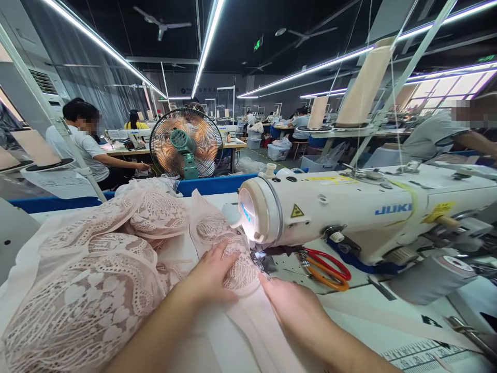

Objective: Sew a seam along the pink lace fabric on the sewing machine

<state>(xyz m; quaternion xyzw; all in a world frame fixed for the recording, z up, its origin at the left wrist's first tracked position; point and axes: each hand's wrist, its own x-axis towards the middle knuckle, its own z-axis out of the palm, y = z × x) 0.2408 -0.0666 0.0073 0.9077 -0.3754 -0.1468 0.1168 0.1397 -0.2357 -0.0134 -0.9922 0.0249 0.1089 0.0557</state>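
Observation:
A pale pink lace bra (243,267) lies partly under the needle area of the white sewing machine (310,202). Spread over its lace cup, my left hand (209,272) rests with fingers apart. Just in front of the presser foot (262,261), my right hand (293,305) pinches the bra's edge between thumb and fingers; some of these fingers are hidden underneath. The machine's lamp lights the needle area, where the needle itself is too small to make out.
A pile of pink lace bras (101,280) covers the table's left side. Scissors with red and orange handles (330,269) lie beside the machine, near a grey thread cone (430,280). Behind stand a fan (184,142) and a seated co-worker (83,142); another person (435,134) is at right.

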